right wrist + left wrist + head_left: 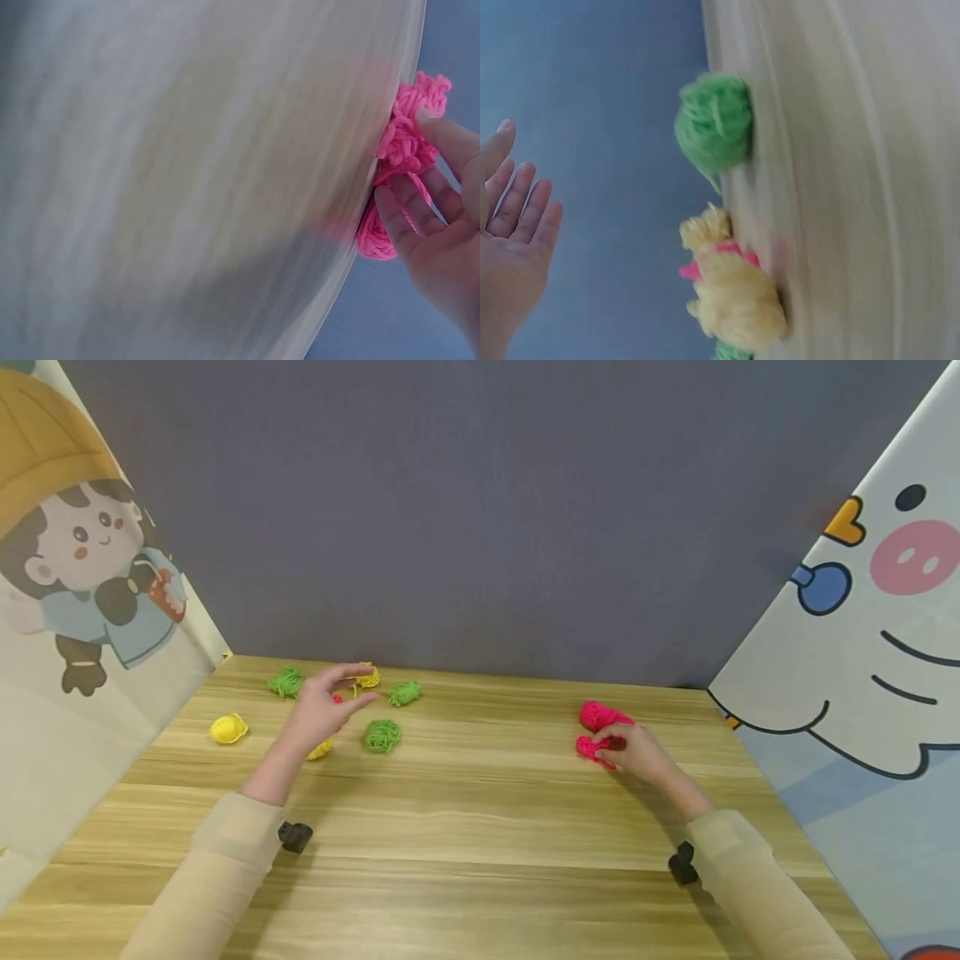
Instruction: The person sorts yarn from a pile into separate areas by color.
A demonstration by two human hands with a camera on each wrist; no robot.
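My left hand [322,714] hovers over the left group of yarn balls, thumb and fingers spread apart, holding nothing. Around it lie a green yarn ball [382,737], a smaller green one [405,693] and a yellow yarn ball [320,749] partly hidden by the hand. A bit of pink yarn [337,699] shows behind its thumb. On the right, my right hand [641,753] pinches a small pink yarn ball [587,747] at the tabletop. A larger pink yarn ball [600,716] lies just behind it. In the right wrist view, the thumb presses the pink yarn [405,142].
Another green ball [285,682] and a yellow ball [367,675] lie toward the back left; one more yellow ball [228,728] is near the left edge. A grey panel [465,527] closes off the back of the wooden table [465,860]. Printed panels flank both sides.
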